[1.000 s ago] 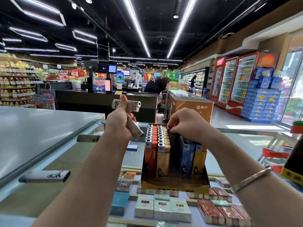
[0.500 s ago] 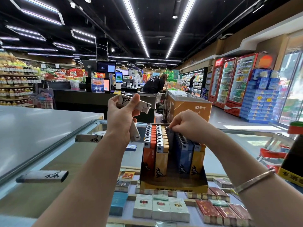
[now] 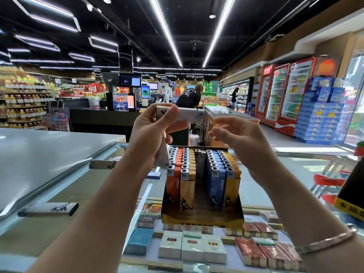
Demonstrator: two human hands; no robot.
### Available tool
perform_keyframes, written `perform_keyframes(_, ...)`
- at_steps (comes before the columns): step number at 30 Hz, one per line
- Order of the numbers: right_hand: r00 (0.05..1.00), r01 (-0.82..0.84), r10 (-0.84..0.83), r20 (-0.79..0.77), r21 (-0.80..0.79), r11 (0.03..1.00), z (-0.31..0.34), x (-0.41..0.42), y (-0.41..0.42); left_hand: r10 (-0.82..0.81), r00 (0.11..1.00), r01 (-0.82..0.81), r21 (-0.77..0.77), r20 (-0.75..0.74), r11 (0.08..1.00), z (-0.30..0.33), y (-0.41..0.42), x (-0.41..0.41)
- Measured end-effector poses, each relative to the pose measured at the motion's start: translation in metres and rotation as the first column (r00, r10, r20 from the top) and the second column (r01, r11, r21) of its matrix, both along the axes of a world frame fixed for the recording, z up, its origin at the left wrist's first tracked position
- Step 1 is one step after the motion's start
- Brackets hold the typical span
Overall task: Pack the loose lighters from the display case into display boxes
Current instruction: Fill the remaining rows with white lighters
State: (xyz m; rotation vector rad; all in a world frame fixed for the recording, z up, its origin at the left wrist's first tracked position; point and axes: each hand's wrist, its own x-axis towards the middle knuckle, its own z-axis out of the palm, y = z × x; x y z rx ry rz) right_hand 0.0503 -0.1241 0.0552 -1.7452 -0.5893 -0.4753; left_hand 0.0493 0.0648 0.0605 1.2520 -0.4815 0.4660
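Lying level in left hand point(image 3: 155, 131): white lighter point(image 3: 187, 114)

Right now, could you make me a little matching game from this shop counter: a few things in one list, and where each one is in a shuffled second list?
Things:
1. white lighter
2. display box
3. grey lighter
4. bracelet

Places:
A. lying loose on the glass at the far left
B. on the right wrist
C. held up in the left hand
D. standing on the glass counter, rows of lighters inside

Pairs: 1-C, 2-D, 3-A, 4-B
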Motion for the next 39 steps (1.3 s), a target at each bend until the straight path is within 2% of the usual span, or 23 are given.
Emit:
perform_keyframes(4, 0.992, -0.119, 0.114, 0.057, 0.079, 0.99, 0.003, -0.006, 0.007, 0.042, 0.98, -0.085, 0.216, 0.193, 0.973, 0.002, -0.012, -0.009)
perform_keyframes(6, 0.987, -0.145, 0.135, 0.091, 0.118, 0.982, 0.004, -0.007, 0.008, 0.073, 0.966, -0.139, 0.261, 0.249, 0.955, 0.002, -0.017, -0.011)
perform_keyframes(11, 0.982, -0.188, 0.186, 0.034, 0.296, 0.937, 0.005, -0.007, 0.005, 0.161, 0.943, -0.243, 0.271, 0.292, 0.931, 0.0, -0.018, -0.009)
perform_keyframes(15, 0.993, -0.105, 0.119, -0.012, 0.386, 0.917, 0.004, -0.003, -0.001, 0.323, 0.909, -0.368, 0.146, 0.263, 0.918, -0.001, -0.011, -0.003)
perform_keyframes(19, 0.999, 0.013, -0.001, -0.038, 0.324, 0.946, -0.001, 0.002, -0.002, 0.495, 0.85, -0.503, -0.002, 0.179, 0.864, -0.003, -0.002, 0.008)
perform_keyframes(24, 0.992, 0.126, -0.129, 0.005, 0.155, 0.98, -0.006, 0.006, 0.001, 0.435, 0.899, -0.437, -0.148, -0.045, 0.887, -0.003, 0.004, 0.015)
perform_keyframes(26, 0.981, 0.183, -0.189, 0.051, 0.099, 0.978, -0.006, 0.007, 0.002, 0.398, 0.913, -0.407, -0.186, -0.088, 0.894, -0.002, 0.006, 0.016)
perform_keyframes(32, 0.95, 0.273, -0.27, 0.159, 0.005, 0.962, -0.005, 0.006, 0.004, 0.395, 0.915, -0.402, -0.135, -0.077, 0.905, -0.003, 0.005, 0.016)
perform_keyframes(39, 0.95, 0.242, -0.23, 0.21, -0.037, 0.969, -0.007, 0.008, 0.004, 0.311, 0.936, -0.334, -0.137, -0.164, 0.933, -0.004, 0.004, 0.017)
